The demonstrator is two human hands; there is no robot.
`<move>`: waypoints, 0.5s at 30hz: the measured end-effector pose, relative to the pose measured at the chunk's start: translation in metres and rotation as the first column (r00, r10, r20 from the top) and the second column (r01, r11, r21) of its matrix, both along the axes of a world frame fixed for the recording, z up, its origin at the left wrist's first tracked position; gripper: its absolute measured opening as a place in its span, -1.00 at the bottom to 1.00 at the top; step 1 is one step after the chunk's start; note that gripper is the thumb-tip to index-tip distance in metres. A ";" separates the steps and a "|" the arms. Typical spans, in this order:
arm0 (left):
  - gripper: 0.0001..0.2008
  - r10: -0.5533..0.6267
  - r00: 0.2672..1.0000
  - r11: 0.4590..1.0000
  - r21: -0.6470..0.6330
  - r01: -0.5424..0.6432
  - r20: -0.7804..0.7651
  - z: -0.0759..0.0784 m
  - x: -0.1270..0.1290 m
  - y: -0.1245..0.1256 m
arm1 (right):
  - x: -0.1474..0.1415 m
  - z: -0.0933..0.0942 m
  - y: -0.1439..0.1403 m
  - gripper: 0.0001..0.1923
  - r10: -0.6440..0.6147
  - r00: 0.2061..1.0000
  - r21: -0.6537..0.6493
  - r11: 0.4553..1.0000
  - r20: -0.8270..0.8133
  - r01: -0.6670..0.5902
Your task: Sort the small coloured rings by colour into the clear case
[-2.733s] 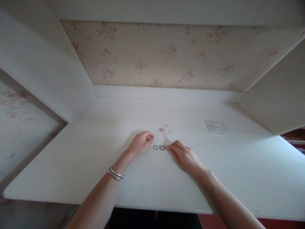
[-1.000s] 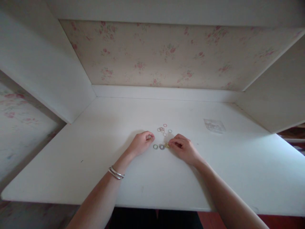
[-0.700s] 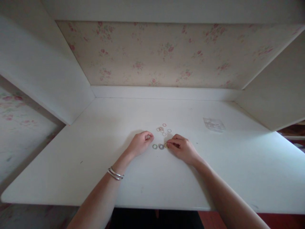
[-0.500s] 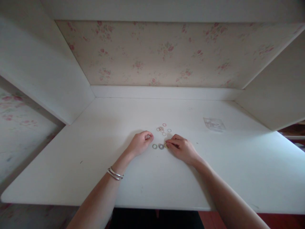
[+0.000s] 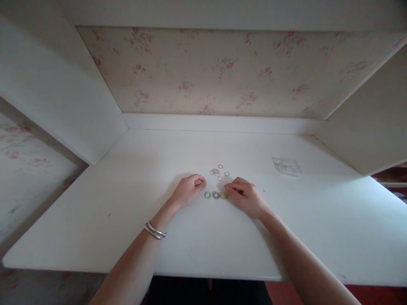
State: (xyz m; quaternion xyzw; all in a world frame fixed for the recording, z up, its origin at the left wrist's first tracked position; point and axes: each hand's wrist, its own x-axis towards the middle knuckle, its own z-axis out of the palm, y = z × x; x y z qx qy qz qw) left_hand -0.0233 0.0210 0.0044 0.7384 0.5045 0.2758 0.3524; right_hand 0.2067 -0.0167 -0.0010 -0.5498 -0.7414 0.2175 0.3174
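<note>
Three small rings lie in a row on the white desk (image 5: 95,203): a greenish ring (image 5: 207,195), a grey ring (image 5: 216,195) and a yellow ring (image 5: 224,195). My right hand (image 5: 246,195) rests just right of the yellow ring, its fingertips drawn back a little behind it and off it. My left hand (image 5: 189,189) lies curled in a loose fist left of the row, thumb against forefinger. Whether it has something pinched there is too small to tell. A cluster of loose thin rings (image 5: 218,173), pink and pale, lies just beyond the row.
A small clear plastic bag (image 5: 286,165) lies at the back right of the desk. White side panels (image 5: 63,97) and a floral back wall (image 5: 216,72) close the desk in. Two bangles (image 5: 154,231) sit on my left wrist.
My right fingertips have come off the yellow ring and pulled back slightly, so it now lies fully in view. My left hand has stayed put.
</note>
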 end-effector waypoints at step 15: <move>-0.77 0.014 1.000 1.000 -0.014 -0.014 0.008 -0.001 0.001 0.000 | -0.007 0.010 0.044 -0.76 0.132 0.899 -0.043 0.991 0.418 -0.125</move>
